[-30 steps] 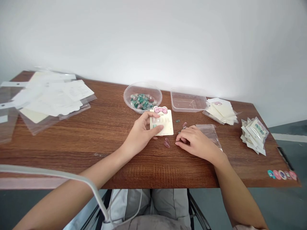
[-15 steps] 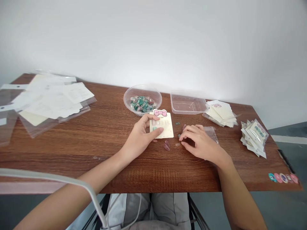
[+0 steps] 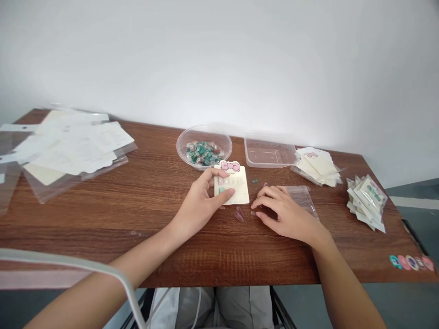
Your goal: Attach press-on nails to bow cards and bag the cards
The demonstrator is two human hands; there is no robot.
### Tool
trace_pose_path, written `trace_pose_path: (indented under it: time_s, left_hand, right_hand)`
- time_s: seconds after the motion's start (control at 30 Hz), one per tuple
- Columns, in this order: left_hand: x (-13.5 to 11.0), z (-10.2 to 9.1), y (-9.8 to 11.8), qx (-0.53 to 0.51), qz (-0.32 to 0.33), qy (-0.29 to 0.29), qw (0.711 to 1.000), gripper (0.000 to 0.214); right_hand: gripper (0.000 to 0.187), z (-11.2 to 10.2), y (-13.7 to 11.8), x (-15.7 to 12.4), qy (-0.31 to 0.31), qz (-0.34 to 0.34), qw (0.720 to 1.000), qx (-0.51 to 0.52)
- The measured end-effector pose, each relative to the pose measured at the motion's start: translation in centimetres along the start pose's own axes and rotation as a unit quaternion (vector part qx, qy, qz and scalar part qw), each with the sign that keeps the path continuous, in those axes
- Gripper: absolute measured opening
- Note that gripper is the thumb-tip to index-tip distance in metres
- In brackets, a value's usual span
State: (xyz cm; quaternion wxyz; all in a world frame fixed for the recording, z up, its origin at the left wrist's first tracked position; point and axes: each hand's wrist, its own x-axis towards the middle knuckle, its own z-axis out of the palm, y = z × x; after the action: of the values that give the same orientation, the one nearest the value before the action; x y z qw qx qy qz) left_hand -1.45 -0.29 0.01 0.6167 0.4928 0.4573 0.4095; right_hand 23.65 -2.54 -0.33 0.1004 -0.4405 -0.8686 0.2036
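Left grip (image 3: pixel 200 203) pinching bow-topped nail card (image 3: pixel 236 189), thumb on its face. Right grip (image 3: pixel 279 210) loosely spread, near pink press-on nails (image 3: pixel 239 214) on tabletop (image 3: pixel 103 219).

Nail card (image 3: pixel 240 192) on the table (image 3: pixel 137 219), plastic bowl (image 3: pixel 204 128) behind it, loose nails (image 3: pixel 239 214) just in front.

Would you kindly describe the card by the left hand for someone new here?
On the wooden table, below the clear bowl, the left hand rests on a cream card. Unlike the stacked cards, it lies alone, topped by a pink bow.
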Motion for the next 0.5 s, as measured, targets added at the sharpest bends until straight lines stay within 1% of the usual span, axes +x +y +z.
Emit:
trace_pose_path:
  time_s: [0.07, 0.13, 0.23, 0.37, 0.5]
  left_hand:
    - [0.00, -0.03, 0.01, -0.001, -0.006, 0.001, 1.000, 0.035]
    - [-0.01, -0.05, 0.00, -0.005, -0.008, 0.000, 1.000, 0.036]
    - [-0.06, -0.03, 0.01, -0.014, -0.009, -0.002, 1.000, 0.036]
    - [-0.14, 0.00, 0.07, -0.009, -0.005, -0.001, 1.000, 0.035]
    - [-0.19, -0.01, 0.05, -0.003, -0.003, 0.002, 1.000, 0.036]
  right_hand:
    - [0.021, -0.09, 0.06, -0.12, 0.007, 0.005, 1.000, 0.003]
    - [0.017, -0.19, 0.07, -0.22, 0.014, 0.014, 1.000, 0.002]
    - [0.012, -0.19, -0.02, -0.21, 0.008, 0.014, 1.000, -0.003]
    - [0.017, 0.16, -0.09, 0.03, -0.003, -0.006, 1.000, -0.008]
    - [0.024, 0.56, 0.00, 0.27, 0.015, -0.021, 1.000, -0.010]
